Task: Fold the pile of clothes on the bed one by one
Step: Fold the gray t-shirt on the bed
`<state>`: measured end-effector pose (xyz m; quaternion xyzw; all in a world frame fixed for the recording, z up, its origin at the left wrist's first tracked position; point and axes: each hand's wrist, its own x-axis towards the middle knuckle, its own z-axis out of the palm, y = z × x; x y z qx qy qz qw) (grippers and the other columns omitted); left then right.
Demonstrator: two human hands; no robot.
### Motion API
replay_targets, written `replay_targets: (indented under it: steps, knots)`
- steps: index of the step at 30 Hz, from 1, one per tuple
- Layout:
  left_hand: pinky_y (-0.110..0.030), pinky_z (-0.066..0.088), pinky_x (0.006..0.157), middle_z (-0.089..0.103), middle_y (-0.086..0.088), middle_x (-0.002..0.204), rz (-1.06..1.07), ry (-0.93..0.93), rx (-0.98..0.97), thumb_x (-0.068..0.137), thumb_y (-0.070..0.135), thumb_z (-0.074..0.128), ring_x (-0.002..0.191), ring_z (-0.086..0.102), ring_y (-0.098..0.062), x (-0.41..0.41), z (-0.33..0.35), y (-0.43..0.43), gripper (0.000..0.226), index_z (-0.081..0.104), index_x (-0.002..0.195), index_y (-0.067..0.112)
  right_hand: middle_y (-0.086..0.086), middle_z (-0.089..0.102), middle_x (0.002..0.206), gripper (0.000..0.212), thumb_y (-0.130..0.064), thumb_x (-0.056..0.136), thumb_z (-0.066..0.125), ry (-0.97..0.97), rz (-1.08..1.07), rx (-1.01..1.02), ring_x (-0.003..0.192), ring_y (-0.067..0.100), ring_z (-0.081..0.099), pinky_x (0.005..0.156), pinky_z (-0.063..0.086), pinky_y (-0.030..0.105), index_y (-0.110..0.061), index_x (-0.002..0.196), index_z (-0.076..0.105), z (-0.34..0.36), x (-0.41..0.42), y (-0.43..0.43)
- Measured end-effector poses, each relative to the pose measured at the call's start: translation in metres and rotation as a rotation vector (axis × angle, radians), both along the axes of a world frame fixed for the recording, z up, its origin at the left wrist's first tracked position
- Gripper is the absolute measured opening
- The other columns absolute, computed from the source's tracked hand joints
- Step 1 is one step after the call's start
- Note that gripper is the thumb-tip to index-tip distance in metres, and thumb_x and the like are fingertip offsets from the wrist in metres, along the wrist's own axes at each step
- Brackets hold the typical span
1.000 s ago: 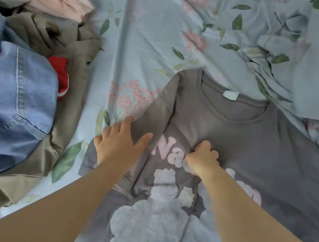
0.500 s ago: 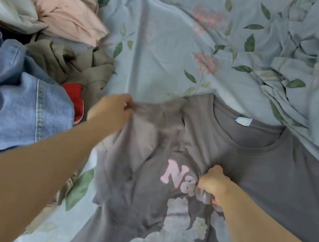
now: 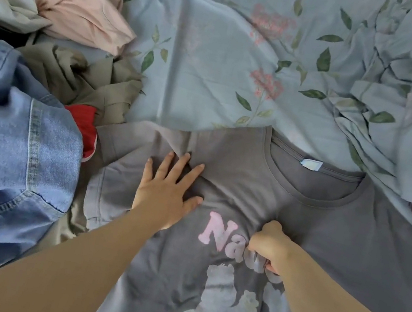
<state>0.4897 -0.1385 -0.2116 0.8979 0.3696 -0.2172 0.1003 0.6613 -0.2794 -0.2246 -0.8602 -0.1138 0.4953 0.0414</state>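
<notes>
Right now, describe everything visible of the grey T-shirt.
The grey T-shirt lies front up on the floral bed sheet. It looks like soft knit, with a round ribbed collar, a white label, pink lettering and a pale print below. The left hand presses flat near one shoulder; the right hand grips cloth at the lettering.

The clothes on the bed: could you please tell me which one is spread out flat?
The grey printed T-shirt; the denim garment, olive garment and pink garment lie crumpled beside it.
</notes>
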Motion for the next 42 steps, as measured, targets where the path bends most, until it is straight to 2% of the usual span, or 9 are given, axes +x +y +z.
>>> replay_targets:
  steps: [4,10,15,18,25,29,34,39,42]
  knots:
    - [-0.054,-0.008,0.113,-0.004,0.000,0.160,0.158,-0.020,0.147,0.096,0.051,0.010,0.147,-0.006,-0.024,-0.013,-0.003,-0.008,0.057,-0.010,0.148,0.038,0.013,0.046,0.098,0.015,-0.005,0.089,0.046,0.006,-0.099,0.007,0.092,0.027,0.046,0.078,0.039,0.033,-0.009,0.084,0.032,-0.003,-0.002,-0.002]
    - [-0.061,0.039,0.096,0.058,-0.019,0.127,0.278,-0.479,0.340,0.073,0.007,0.076,0.119,0.053,-0.043,-0.067,0.008,-0.076,0.040,0.068,0.113,0.010,0.016,0.040,0.115,0.024,-0.017,0.088,0.054,-0.093,-0.060,0.152,0.098,0.035,0.052,0.083,0.048,0.038,-0.013,0.105,0.038,0.007,-0.015,-0.026]
    - [-0.045,0.037,0.094,0.049,-0.016,0.130,0.753,-0.502,0.106,0.086,0.021,0.066,0.117,0.047,-0.037,-0.103,0.012,-0.115,0.049,0.052,0.132,0.013,0.019,0.046,0.123,0.025,-0.019,0.092,0.050,-0.358,0.013,0.355,0.107,0.039,0.046,0.089,0.038,0.039,-0.014,0.117,0.049,0.013,-0.045,-0.052]
    - [-0.028,0.040,0.067,0.058,-0.002,0.103,0.964,-0.570,-0.160,0.091,0.032,0.059,0.092,0.056,-0.022,-0.110,0.017,-0.116,0.045,0.046,0.133,0.021,0.019,0.046,0.131,0.041,-0.021,0.092,0.053,-0.481,0.164,0.355,0.122,0.036,0.039,0.099,0.032,0.039,-0.012,0.131,0.045,0.020,-0.068,-0.064]
    - [-0.024,0.037,0.062,0.051,0.005,0.066,0.750,-0.227,-0.574,0.081,0.031,0.070,0.073,0.051,-0.017,-0.124,0.029,-0.104,0.027,0.047,0.070,0.020,0.007,0.036,0.142,0.045,-0.026,0.092,0.052,-0.432,0.240,0.331,0.129,0.030,0.033,0.103,0.036,0.043,-0.016,0.135,0.040,0.037,-0.098,-0.071]
    - [-0.023,0.041,0.054,0.052,-0.004,0.075,1.489,-0.878,-0.893,0.083,0.034,0.070,0.053,0.050,-0.013,-0.103,0.039,-0.077,0.023,0.055,0.086,0.017,0.014,0.036,0.139,0.047,-0.027,0.092,0.048,-0.380,0.193,0.269,0.128,0.033,0.034,0.098,0.035,0.042,-0.009,0.134,0.039,0.038,-0.095,-0.053]
    - [-0.030,0.049,0.087,0.057,0.000,0.114,1.915,-1.327,-0.911,0.078,0.038,0.074,0.093,0.058,-0.015,-0.078,0.050,-0.024,0.058,0.050,0.128,0.021,0.015,0.022,0.147,0.059,-0.029,0.092,0.046,-0.361,0.239,0.180,0.136,0.034,0.021,0.105,0.028,0.044,-0.009,0.142,0.023,0.033,-0.099,-0.052]
    - [-0.030,0.048,0.087,0.062,0.001,0.093,1.544,-1.104,-0.598,0.075,0.027,0.076,0.094,0.058,-0.021,-0.065,0.059,0.008,0.034,0.063,0.103,0.015,0.018,0.023,0.141,0.068,-0.043,0.087,0.055,-0.293,0.362,-0.018,0.132,0.037,0.025,0.105,0.028,0.044,-0.009,0.137,0.024,0.035,-0.079,-0.027]
    - [-0.041,0.042,0.101,0.055,-0.001,0.120,1.602,-0.966,-0.654,0.078,0.048,0.068,0.111,0.053,-0.024,-0.059,0.066,0.033,0.063,0.051,0.129,0.015,0.017,0.027,0.132,0.064,-0.042,0.084,0.057,-0.211,0.359,-0.102,0.126,0.038,0.031,0.102,0.034,0.043,-0.011,0.132,0.028,0.037,-0.055,-0.010]
